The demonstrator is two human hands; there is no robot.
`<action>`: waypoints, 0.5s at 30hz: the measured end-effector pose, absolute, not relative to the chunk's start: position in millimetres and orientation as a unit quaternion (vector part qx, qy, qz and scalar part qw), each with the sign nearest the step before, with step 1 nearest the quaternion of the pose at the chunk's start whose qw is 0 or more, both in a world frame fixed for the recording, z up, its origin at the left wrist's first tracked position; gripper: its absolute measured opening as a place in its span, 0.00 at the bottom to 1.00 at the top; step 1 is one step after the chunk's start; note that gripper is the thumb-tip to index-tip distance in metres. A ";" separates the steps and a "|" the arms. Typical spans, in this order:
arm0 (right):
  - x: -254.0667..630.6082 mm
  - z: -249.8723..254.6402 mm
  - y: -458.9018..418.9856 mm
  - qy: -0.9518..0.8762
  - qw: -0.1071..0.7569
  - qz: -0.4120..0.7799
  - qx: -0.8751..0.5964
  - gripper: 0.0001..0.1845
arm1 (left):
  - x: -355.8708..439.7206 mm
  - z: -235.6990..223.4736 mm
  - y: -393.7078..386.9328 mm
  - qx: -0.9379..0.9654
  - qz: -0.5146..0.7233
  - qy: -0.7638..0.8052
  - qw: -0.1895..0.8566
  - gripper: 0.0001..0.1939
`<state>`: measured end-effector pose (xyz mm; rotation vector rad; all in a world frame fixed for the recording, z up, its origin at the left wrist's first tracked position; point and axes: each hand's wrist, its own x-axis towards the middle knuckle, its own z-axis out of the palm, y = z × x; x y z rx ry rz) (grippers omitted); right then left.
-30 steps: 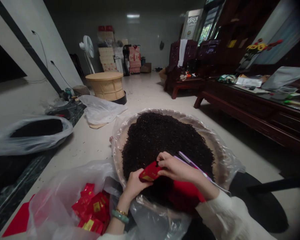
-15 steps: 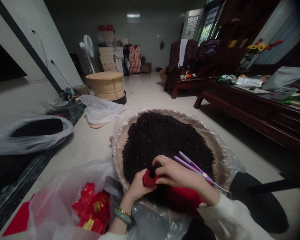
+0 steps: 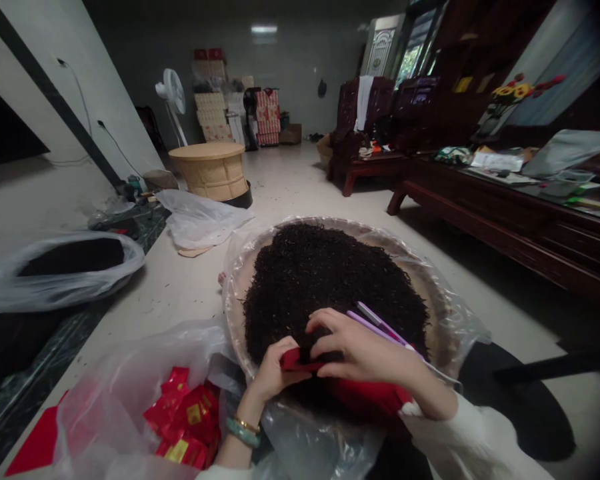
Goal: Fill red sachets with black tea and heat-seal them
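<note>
My left hand (image 3: 275, 367) grips a small red packet (image 3: 291, 360), its mouth held open over the near part of a round tray (image 3: 237, 303). Dark, twisted dried tea leaves (image 3: 330, 273) are heaped in this tray, which is lined with clear plastic. Just right of the packet's mouth is my right hand (image 3: 353, 343), fingers curved and apart, the thumb close to the packet's edge. No leaves show between those fingers. A purple hair straightener (image 3: 375, 327) with a pale cord lies on the tray beyond my right wrist. Below that hand lies more red material (image 3: 363, 397), partly hidden.
At my left, a clear plastic bag (image 3: 130, 360) holds several red packets (image 3: 193, 413). Another bag of dark leaves (image 3: 75, 257) sits farther left. A black stand base (image 3: 520, 407) is on the right, a dark wooden table (image 3: 480, 213) beyond it. Farther off stands a round basket (image 3: 210, 170).
My right hand's fingers have spread apart at the packet's mouth, where dark leaves showed between them before. The packet has tipped flatter and shifted slightly left in my left hand.
</note>
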<state>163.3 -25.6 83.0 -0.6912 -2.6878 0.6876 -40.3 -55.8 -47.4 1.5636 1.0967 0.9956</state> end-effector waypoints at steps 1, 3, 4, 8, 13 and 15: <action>164.9 86.6 -29.8 -0.924 0.158 0.255 -0.237 0.09 | -41.1 -46.0 -56.6 0.643 0.423 0.439 0.462 0.12; 167.4 92.9 -38.0 -0.908 0.185 0.286 -0.243 0.10 | -41.8 -43.4 -58.2 0.648 0.454 0.413 0.451 0.10; 167.9 94.9 -41.4 -0.900 0.193 0.298 -0.252 0.11 | -41.8 -42.5 -58.8 0.650 0.463 0.403 0.449 0.09; 161.7 90.5 -48.4 -0.872 0.195 0.306 -0.328 0.12 | -39.2 -42.7 -58.7 0.655 0.469 0.408 0.429 0.09; 145.3 70.1 -45.8 -0.848 0.169 0.292 -0.408 0.07 | -36.2 -49.6 -58.1 0.663 0.461 0.428 0.405 0.14; 144.1 64.5 -41.4 -0.841 0.177 0.290 -0.421 0.10 | -36.7 -53.0 -58.6 0.660 0.443 0.451 0.406 0.15</action>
